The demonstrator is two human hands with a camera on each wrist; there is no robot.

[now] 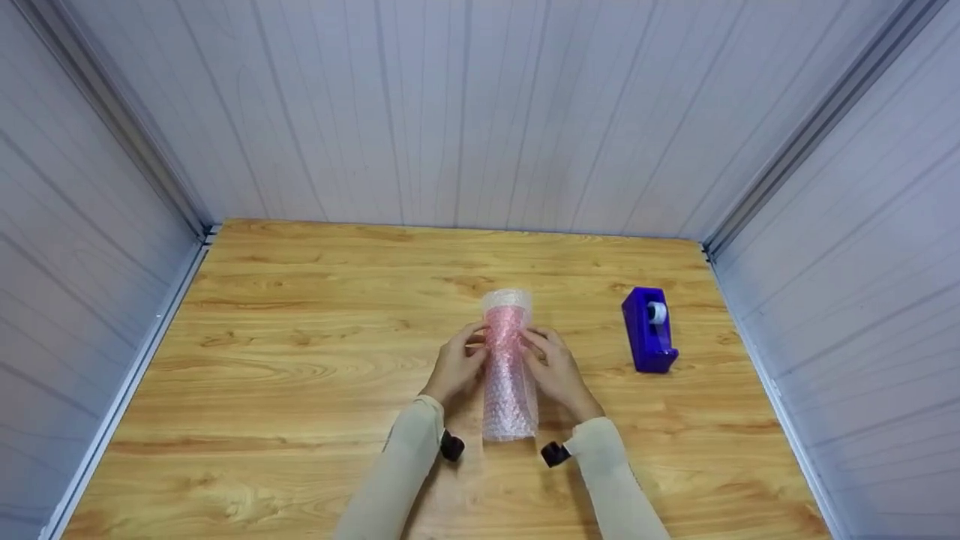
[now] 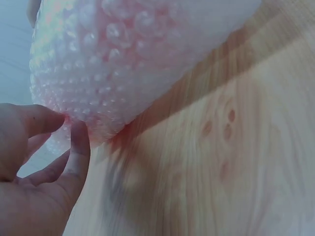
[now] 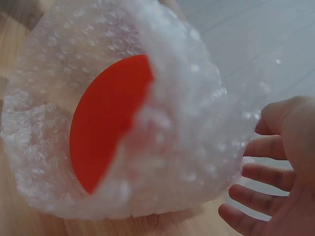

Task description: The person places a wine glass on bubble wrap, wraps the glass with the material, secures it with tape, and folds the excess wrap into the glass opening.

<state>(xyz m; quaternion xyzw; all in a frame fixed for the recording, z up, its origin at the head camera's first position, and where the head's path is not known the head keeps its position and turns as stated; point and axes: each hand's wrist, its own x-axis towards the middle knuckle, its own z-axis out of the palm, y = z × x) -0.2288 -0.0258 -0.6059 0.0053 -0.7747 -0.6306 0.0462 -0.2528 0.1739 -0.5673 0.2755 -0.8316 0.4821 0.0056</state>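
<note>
A roll of clear bubble wrap [image 1: 510, 409] lies lengthwise on the table, its near end open. Inside it is a red object with a flat round end [image 3: 106, 123], showing pink through the layers; the rest of it is hidden by the wrap. My left hand [image 1: 457, 364] is at the roll's left side, and in the left wrist view its thumb and finger [image 2: 78, 142] pinch the bubble wrap low down. On the opposite side my right hand [image 1: 553, 369] touches the wrap with loosely extended, spread fingers [image 3: 266, 174].
A blue tape dispenser [image 1: 643, 337] with a roll of clear tape [image 1: 657, 313] stands to the right of the wrap. Pale panel walls [image 1: 465, 112] border the wooden table [image 1: 300, 375] at the back and both sides.
</note>
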